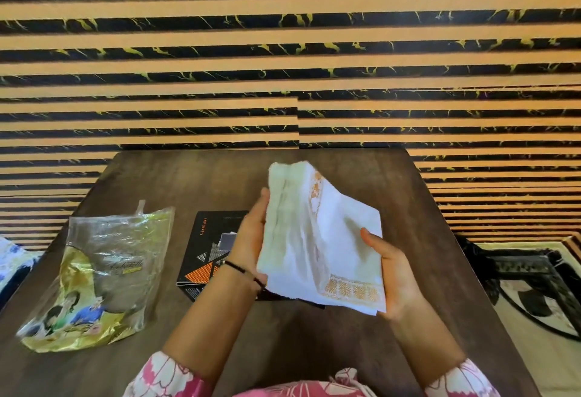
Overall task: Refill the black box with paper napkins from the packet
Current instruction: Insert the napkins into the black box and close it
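Observation:
A thick stack of white paper napkins with an orange printed border is held up above the table, tilted. My left hand presses flat against its left side. My right hand grips its lower right corner, thumb on top. Under the stack lies the black box, printed with orange and grey triangles; the napkins and my left hand hide most of it. The plastic packet, clear with a gold printed bottom, lies slack at the left of the table.
The dark wooden table stands against a wall of orange and black stripes. A patterned rug covers the floor to the right. Some blue and white cloth shows at the left edge.

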Available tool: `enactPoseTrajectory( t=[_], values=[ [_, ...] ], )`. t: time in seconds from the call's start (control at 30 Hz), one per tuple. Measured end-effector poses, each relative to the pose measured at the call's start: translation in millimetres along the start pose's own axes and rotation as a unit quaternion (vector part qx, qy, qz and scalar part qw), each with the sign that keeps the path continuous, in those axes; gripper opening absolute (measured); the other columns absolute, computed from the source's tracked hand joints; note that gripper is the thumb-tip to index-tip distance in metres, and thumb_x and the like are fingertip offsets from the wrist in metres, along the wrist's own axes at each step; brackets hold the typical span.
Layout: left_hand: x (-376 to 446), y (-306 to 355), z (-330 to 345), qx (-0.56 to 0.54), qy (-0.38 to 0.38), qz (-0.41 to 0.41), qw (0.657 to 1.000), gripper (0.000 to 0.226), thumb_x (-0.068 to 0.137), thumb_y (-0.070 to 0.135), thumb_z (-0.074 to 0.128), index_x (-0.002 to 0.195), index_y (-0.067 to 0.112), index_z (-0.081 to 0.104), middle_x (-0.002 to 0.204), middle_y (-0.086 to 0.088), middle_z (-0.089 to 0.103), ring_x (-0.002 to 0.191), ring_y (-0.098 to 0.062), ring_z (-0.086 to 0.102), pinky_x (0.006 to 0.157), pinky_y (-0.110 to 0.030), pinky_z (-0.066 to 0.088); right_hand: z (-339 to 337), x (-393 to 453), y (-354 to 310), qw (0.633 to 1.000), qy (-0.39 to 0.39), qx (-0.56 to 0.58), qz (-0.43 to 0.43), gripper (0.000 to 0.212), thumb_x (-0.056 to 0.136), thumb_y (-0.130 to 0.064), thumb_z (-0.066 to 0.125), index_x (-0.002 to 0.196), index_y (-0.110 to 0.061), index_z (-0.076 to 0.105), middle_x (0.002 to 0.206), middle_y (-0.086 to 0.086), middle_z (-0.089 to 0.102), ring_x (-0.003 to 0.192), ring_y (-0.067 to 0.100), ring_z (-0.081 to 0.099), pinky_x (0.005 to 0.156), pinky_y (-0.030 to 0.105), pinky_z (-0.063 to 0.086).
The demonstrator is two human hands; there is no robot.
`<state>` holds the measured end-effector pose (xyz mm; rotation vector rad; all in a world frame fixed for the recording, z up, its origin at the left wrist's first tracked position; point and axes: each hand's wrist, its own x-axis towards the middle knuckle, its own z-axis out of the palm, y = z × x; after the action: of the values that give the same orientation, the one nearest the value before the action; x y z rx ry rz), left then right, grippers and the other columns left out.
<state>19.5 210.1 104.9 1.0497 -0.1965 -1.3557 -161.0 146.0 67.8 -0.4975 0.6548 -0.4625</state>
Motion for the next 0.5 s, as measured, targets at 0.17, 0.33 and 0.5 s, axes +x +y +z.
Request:
enactPoseTrajectory(
  t=[0.17, 0.33, 0.5],
  values=[
    [-6.4, 2.5, -3.0, 0.074, -0.079, -0.06, 0.992, 0.06, 0.08, 0.064, 0.044, 0.11, 0.018, 0.067, 0.105, -0.009, 0.071, 0.094, -0.028, 0.066, 0.087, -0.041, 0.051, -0.6, -3.8, -9.7, 0.998, 0.005, -0.067, 0.0, 0.045, 0.061, -0.035, 0.075, 0.1, -0.014, 0.07, 0.089, 0.013, 0.074, 0.076, 0.031, 0.072, 0.069, 0.04, 0.057],
    [-4.3, -5.6, -7.0, 0.112, -0.11, -0.095, 0.983, 0.042, 0.076, 0.04, 0.065, 0.111, 0.017, 0.065, 0.104, -0.01, 0.072, 0.092, -0.028, 0.069, 0.078, -0.044, 0.056, -0.4, -7.7, -30.4, 0.983, 0.011, -0.149, -0.108, 0.056, 0.068, -0.022, 0.068, 0.121, -0.013, 0.056, 0.107, 0.017, 0.07, 0.091, 0.035, 0.069, 0.071, 0.046, 0.056],
    [-2.6, -10.2, -15.8, 0.097, -0.126, -0.026, 0.987, 0.045, 0.071, 0.012, 0.065, 0.115, 0.01, 0.06, 0.109, -0.016, 0.069, 0.092, -0.03, 0.068, 0.081, -0.045, 0.056, -19.7, -10.9, -40.4, 0.986, -0.01, -0.155, -0.062, 0.103, 0.035, -0.031, 0.091, 0.128, -0.015, 0.051, 0.105, 0.014, 0.071, 0.09, 0.032, 0.07, 0.069, 0.042, 0.057]
  ],
)
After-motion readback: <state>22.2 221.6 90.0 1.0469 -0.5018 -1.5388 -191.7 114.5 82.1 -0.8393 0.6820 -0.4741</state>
